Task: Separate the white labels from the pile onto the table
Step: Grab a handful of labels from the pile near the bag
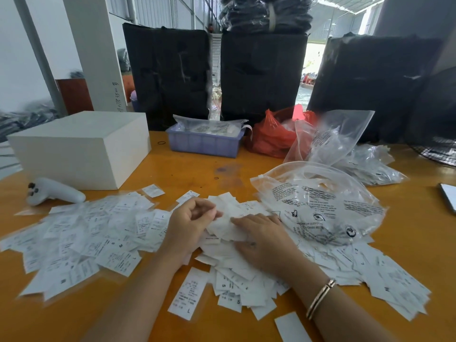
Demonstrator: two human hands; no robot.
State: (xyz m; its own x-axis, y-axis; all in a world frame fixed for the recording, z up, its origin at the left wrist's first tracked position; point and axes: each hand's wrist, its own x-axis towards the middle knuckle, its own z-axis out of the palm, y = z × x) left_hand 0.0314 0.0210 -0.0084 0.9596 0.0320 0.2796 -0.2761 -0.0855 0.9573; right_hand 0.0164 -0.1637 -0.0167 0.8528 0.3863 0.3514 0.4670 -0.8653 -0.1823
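A pile of white labels [237, 262] lies at the centre of the orange table [187, 169]. A second spread of printed labels [81, 233] covers the table to the left, and more labels [385, 275] trail off to the right. My left hand [191, 219] is over the pile's top, fingers curled, pinching the edge of a white label [222, 225]. My right hand [261, 238] lies flat on the pile with straight fingers, touching the same label from the right. A single label [187, 293] lies apart near the front.
A clear printed plastic bag [318, 206] sits just right of my hands, with more clear bags [345, 141] behind it. A white box [81, 146] and a white controller [53, 191] stand at left. A blue tray [204, 143], a red bag [269, 134] and black bundles [261, 75] line the back.
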